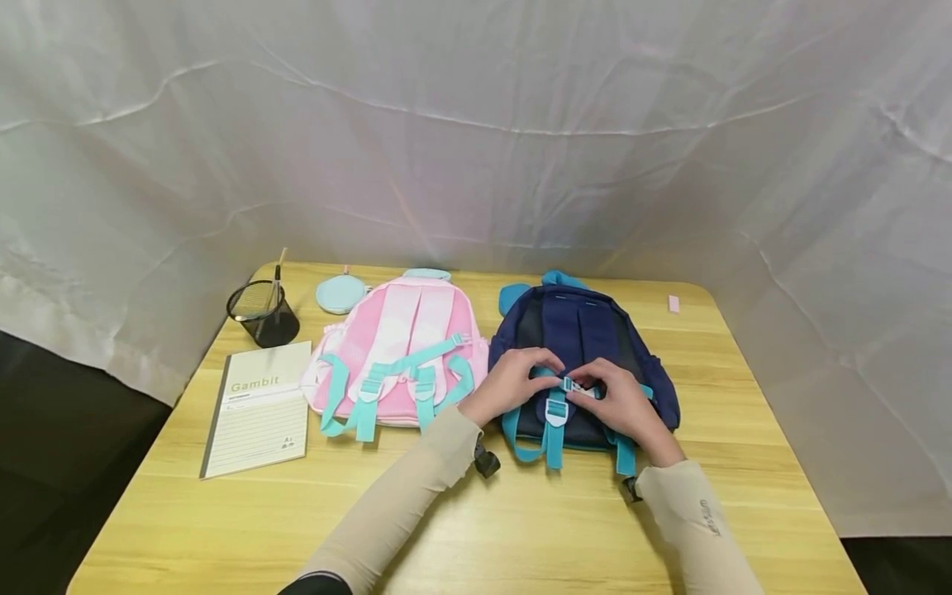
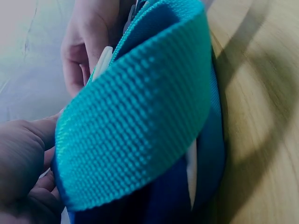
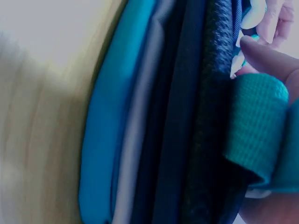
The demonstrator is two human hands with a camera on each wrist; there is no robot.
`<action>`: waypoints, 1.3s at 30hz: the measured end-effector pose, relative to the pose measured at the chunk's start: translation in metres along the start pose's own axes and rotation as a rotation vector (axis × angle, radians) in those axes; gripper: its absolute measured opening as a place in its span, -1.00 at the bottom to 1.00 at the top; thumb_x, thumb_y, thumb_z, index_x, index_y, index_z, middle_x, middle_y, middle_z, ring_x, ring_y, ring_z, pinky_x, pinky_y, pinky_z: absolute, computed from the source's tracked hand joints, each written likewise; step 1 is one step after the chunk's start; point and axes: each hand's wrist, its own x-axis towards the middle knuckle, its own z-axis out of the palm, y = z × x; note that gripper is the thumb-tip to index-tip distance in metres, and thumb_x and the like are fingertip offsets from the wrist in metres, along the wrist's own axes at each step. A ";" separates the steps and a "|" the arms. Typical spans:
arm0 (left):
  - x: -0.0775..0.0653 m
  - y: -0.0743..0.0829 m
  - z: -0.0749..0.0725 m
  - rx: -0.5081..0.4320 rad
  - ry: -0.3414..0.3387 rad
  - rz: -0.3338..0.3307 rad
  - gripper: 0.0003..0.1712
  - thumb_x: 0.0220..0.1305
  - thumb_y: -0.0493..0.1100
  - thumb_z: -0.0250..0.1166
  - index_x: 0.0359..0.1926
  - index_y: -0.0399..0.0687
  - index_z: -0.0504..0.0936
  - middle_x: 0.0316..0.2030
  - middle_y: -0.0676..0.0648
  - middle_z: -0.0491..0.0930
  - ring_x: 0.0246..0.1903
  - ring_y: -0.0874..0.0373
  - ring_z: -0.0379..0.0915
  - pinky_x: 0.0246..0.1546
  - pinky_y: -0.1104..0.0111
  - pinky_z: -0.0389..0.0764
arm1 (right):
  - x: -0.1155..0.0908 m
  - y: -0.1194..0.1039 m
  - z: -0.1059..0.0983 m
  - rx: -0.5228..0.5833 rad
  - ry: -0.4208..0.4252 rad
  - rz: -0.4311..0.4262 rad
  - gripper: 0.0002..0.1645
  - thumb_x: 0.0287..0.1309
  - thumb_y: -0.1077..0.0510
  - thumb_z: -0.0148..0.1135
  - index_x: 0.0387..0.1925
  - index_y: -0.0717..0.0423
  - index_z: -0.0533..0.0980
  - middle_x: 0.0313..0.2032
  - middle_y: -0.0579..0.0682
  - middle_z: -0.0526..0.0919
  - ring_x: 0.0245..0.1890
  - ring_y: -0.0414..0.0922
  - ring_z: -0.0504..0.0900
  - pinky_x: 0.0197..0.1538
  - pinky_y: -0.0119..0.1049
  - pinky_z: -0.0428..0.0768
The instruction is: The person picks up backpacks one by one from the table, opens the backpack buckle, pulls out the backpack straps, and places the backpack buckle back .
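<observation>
The navy bag (image 1: 568,326), just right of the pink bag (image 1: 397,330), has teal straps (image 1: 554,450) and a white buckle (image 1: 556,412). On it, the right hand (image 1: 619,398) pinches a white clip (image 1: 569,385); the left hand (image 1: 516,378) seems to pinch its other end.

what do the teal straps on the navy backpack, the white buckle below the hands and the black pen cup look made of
Teal straps: woven webbing, matte, probably nylon or polyester; a ribbed weave shows up close.
White buckle: likely hard plastic, smooth, judging by its moulded-looking frame.
Black pen cup: apparently painted metal mesh; a grid shows inside its rim.
</observation>
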 end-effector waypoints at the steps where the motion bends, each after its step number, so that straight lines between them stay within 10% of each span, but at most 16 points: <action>1: 0.000 0.000 0.000 0.002 -0.003 0.000 -0.76 0.43 -0.05 0.35 0.05 0.06 0.72 -0.02 0.09 0.74 0.02 0.29 0.66 0.10 0.48 0.58 | 0.001 0.000 0.001 -0.006 -0.002 -0.004 -0.72 0.25 0.10 0.48 -0.02 0.02 0.70 -0.17 -0.07 0.67 -0.16 -0.11 0.64 -0.04 -0.15 0.64; 28: 0.003 0.007 -0.022 0.148 -0.057 0.059 -0.71 0.45 0.01 0.34 0.13 0.12 0.70 0.00 0.08 0.70 0.02 0.23 0.62 0.13 0.36 0.58 | -0.002 0.003 -0.011 0.084 0.107 -0.007 -0.78 0.34 0.17 0.39 -0.01 0.06 0.66 -0.25 -0.05 0.61 -0.30 -0.19 0.53 -0.19 -0.43 0.54; 39: 0.007 0.010 -0.009 -0.010 -0.035 -0.022 -0.77 0.48 0.03 0.31 0.03 0.09 0.71 -0.09 0.07 0.68 -0.11 0.24 0.58 0.00 0.41 0.57 | 0.003 -0.001 -0.014 0.111 0.125 -0.040 -0.80 0.31 0.17 0.42 -0.04 0.04 0.69 -0.26 -0.06 0.62 -0.33 -0.21 0.52 -0.24 -0.46 0.53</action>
